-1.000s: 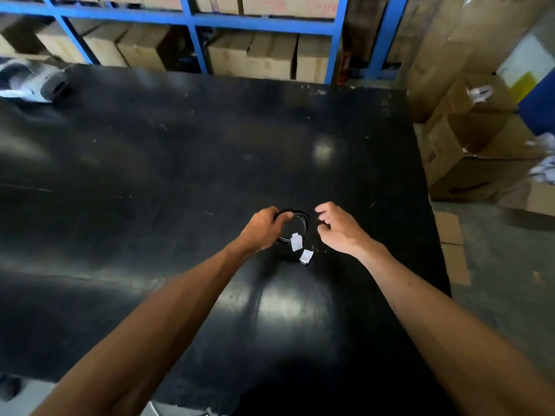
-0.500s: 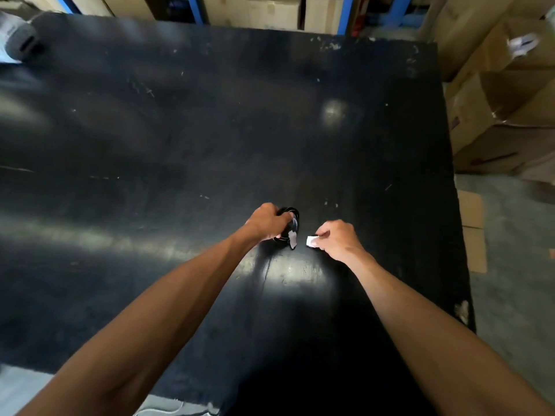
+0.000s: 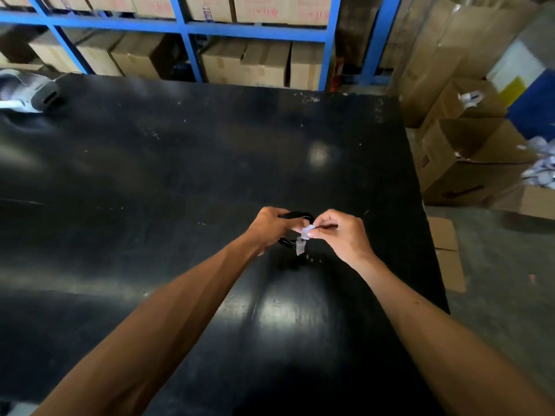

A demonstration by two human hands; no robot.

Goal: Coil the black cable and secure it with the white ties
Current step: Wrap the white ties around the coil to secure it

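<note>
Over the right half of the black counter [image 3: 150, 175], near its middle depth, I saw both hands meet around the black cable [image 3: 295, 215]. The left hand [image 3: 270, 228] had its grip closed around the left side of the coil, holding the loop up off the counter. The coil stood roughly on edge, its upper arc showing between the two hands and its lower arc [image 3: 285, 243] peeking out below the left hand; I could not tell its exact tilt. The right hand [image 3: 339, 235] pinched a white tie [image 3: 309, 231] narrowly between thumb and fingertips, right against the coil's right side. A second white tie [image 3: 299, 247] hung from the coil just below, its long axis pointing down toward the counter.
</note>
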